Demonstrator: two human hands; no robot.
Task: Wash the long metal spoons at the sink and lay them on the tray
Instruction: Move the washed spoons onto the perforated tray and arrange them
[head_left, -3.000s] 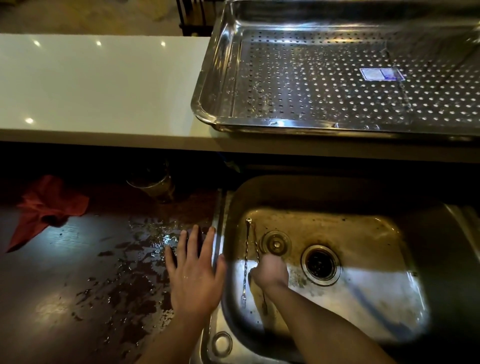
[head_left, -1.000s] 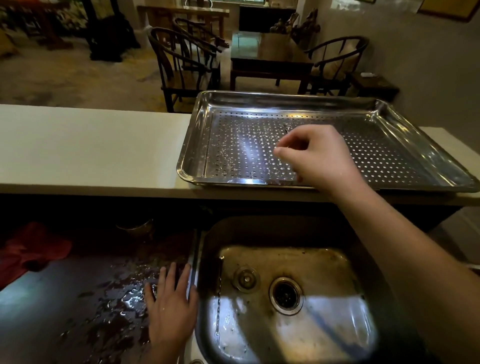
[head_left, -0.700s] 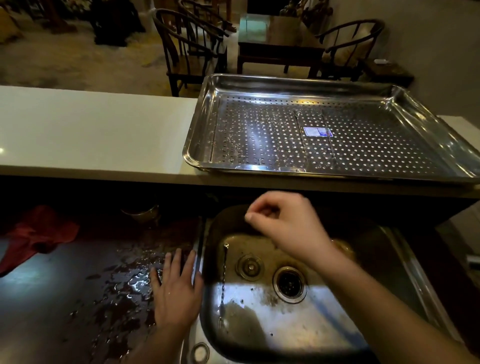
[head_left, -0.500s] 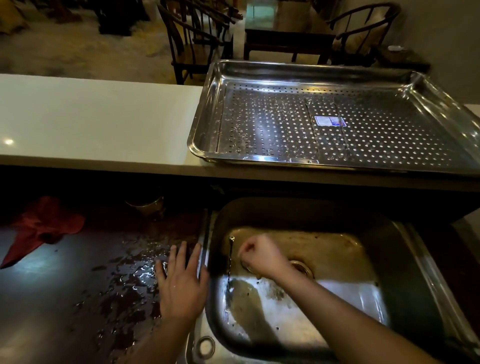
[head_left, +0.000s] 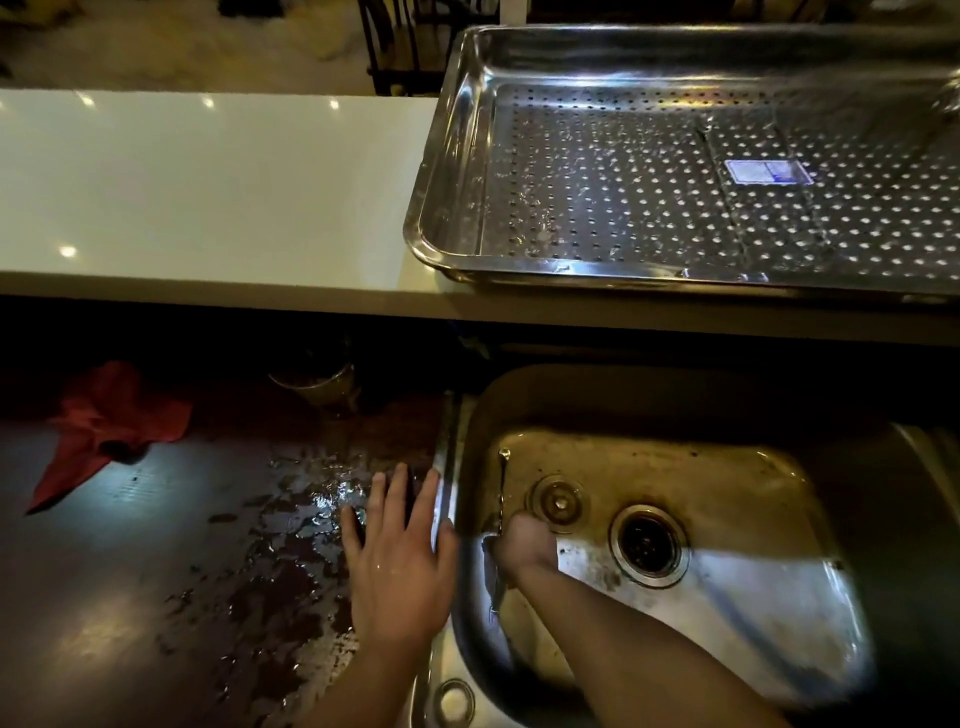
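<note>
A long metal spoon (head_left: 502, 480) lies along the left side of the steel sink (head_left: 727, 400), its far end pointing away from me. My right hand (head_left: 527, 540) is down in the sink with its fingers curled on the spoon's middle. My left hand (head_left: 400, 566) rests flat, fingers spread, on the wet counter beside the sink's left rim. The perforated steel tray (head_left: 447, 171) stands on the raised white ledge at the upper right. Two thin spoons (head_left: 724, 197) lie on it, near a small blue label.
The sink's drain (head_left: 648, 543) and a smaller round fitting (head_left: 558, 501) sit right of my hand. A red cloth (head_left: 109, 415) and a metal cup (head_left: 317, 382) sit on the dark wet counter (head_left: 156, 597) under the white ledge (head_left: 208, 187).
My right hand left the tray, dropped into the sink and closed on the spoon at its left side. My view tilted down. My left hand stayed put.
</note>
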